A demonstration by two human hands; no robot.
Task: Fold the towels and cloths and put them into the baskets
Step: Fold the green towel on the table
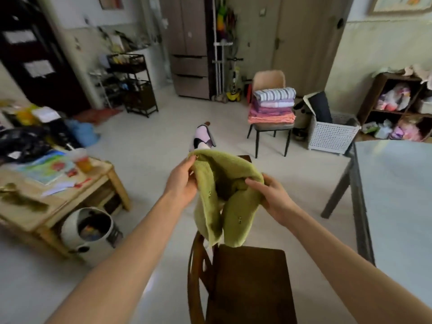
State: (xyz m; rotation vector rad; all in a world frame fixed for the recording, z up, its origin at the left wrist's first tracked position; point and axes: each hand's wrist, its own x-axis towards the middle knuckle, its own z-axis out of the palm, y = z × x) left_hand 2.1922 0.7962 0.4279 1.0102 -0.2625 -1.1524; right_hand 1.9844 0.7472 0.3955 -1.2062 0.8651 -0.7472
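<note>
I hold a green towel (224,183) up in the air over a dark wooden chair (247,284). My left hand (181,181) pinches its upper left corner. My right hand (273,199) grips the right edge, fingers curled into the cloth. The towel hangs doubled between them, its two lower ends dangling to the chair's back. Across the room, a stack of folded towels (272,105), striped, purple and orange, lies on a beige chair (268,127). Beside that stands a white lattice basket (332,134).
A grey table (395,195) fills the right side. A cluttered low wooden table (58,183) stands at the left, with a round white bin (87,230) in front of it. A small dog (202,139) is on the floor ahead. Shelves line the walls.
</note>
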